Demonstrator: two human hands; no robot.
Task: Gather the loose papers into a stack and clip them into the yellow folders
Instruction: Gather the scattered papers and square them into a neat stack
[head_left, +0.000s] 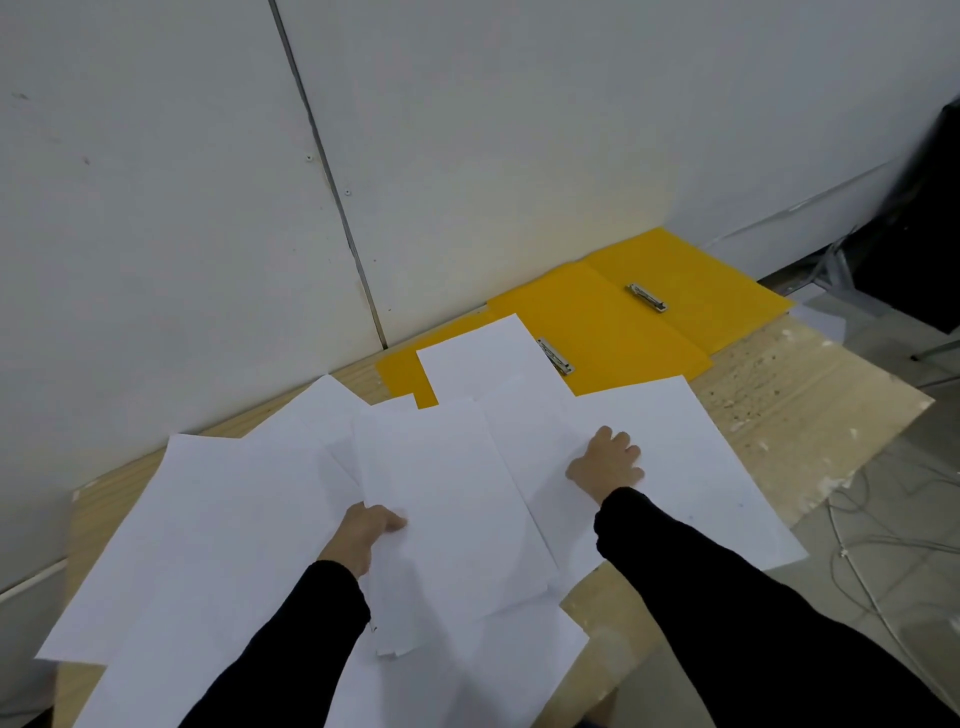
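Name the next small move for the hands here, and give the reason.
Probably the right hand should slide the sheet under it toward the bundle that the left hand grips: papers lie scattered, both yellow folders open and unfilled.

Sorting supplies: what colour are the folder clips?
Silver metal clips, clearest in the head view.

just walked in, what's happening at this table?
A person is gathering loose white sheets spread over a wooden table. The left hand grips a small stack of papers by its edge. The right hand rests flat on a sheet to the right. Two yellow folders lie open by the wall, metal clips showing; one sheet overlaps the nearer folder. Nothing is clipped in yet.
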